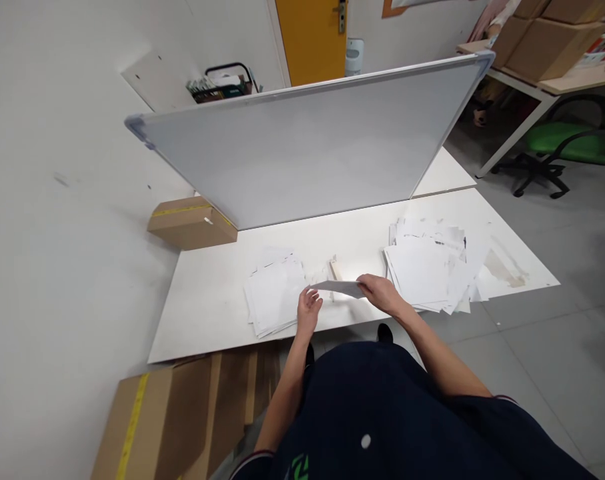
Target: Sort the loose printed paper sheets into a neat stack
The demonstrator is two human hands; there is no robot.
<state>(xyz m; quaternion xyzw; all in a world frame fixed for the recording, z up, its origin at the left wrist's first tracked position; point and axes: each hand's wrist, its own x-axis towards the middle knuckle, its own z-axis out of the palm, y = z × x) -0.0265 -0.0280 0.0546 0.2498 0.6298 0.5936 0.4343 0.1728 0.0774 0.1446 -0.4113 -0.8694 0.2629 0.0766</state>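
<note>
I hold a single white sheet of paper [339,288] level above the low white table [207,313]. My left hand [309,310] pinches its left end and my right hand [379,293] grips its right end. Below my left hand lies a stack of white sheets [275,297]. A larger, messier pile of white sheets [432,270] lies to the right of my right hand. A small beige block [335,269] sits on the table just beyond the held sheet.
A large whiteboard [312,140] stands tilted along the table's far edge. A cardboard box [189,223] sits at the back left, and flattened cardboard [182,413] lies by my left leg. A green office chair [567,143] and a desk with boxes [547,40] are at the far right.
</note>
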